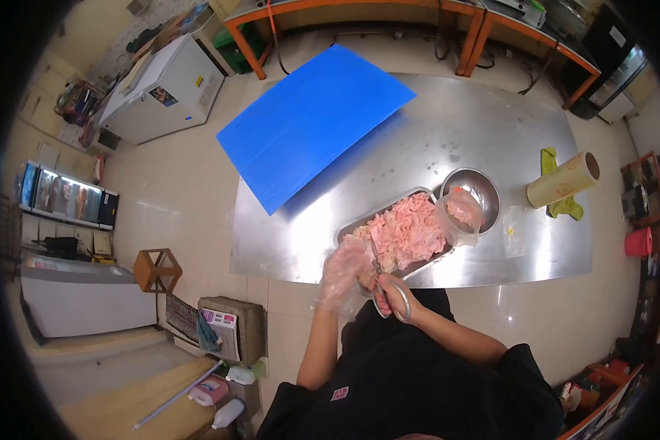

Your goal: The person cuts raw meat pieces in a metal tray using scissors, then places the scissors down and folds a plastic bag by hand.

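Observation:
A metal tray point(350, 229) full of pale pink meat pieces point(411, 231) lies near the front edge of the steel table. My left hand point(345, 268), in a clear plastic glove, is closed on some of the meat at the tray's left end. My right hand point(394, 293) grips metal scissors point(403, 309), whose blades point toward the meat by my left hand. Right of the tray sits a round steel bowl point(489, 192), and a clear plastic bag point(462, 216) with pink meat rests over its lower left side.
A blue board point(315, 121) lies on the upper left of the steel table point(521, 139). A large film roll point(562, 180) rests on a green cloth point(548, 160) at the right. Thin clear plastic point(514, 233) lies near the bowl.

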Tool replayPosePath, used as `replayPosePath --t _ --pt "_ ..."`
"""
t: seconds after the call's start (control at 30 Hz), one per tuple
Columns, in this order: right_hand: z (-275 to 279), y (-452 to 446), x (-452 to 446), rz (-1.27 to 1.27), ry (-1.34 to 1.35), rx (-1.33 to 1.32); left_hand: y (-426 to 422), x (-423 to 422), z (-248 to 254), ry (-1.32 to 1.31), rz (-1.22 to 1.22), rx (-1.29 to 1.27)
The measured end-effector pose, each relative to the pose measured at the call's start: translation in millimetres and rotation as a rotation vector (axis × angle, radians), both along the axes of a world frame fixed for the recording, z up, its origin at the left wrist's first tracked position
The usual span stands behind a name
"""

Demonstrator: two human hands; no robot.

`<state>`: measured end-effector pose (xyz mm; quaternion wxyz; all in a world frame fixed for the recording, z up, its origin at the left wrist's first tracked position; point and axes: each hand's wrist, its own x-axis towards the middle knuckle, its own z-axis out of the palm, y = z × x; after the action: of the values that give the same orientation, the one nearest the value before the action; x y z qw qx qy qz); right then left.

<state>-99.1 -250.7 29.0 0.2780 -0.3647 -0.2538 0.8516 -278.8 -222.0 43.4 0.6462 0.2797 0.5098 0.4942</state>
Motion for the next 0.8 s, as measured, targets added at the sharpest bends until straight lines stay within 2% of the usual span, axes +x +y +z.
replayPosePath --t 0.07,0.17,0.27,0.37,0.47,0.57,0.67,0.77,0.8 --pt "-7.1 -0.6 -5.7 -0.067 0.075 -0.008 -2.1 -3.6 -4.1 -0.051 -0.077 -0.001" --pt "0.5 4.9 1.8 0.025 0.020 0.000 -5.3 -3.6 -12.5 -0.020 -0.091 0.031" --pt "8.8 8.5 8.6 0.085 -0.156 -0.021 -2.4 -3.3 -6.7 -0.032 -0.072 -0.015" --pt "-4.3 4.0 5.9 -0.025 0.030 -0.095 -3.5 -5.3 -17.6 0.003 -0.124 0.001" --pt "-0.1 11.3 8.7 0.018 -0.105 -0.036 -5.7 -2.9 -16.3 0.076 -0.180 -0.011" --pt "2.3 18.5 9.4 -0.016 -0.155 -0.061 -9.1 -7.4 -35.2 0.183 -0.183 0.046" --pt "-3.0 19.1 14.2 -0.081 -0.110 -0.072 -4.6 -10.1 -38.0 0.568 -0.273 0.181" --pt "-0.4 9.9 29.2 -0.060 -0.196 0.060 7.7 1.4 12.0 0.594 -0.298 0.110" --pt "2.1 5.2 37.0 -0.044 -0.251 0.133 7.3 -0.1 9.1 0.610 -0.258 0.109"
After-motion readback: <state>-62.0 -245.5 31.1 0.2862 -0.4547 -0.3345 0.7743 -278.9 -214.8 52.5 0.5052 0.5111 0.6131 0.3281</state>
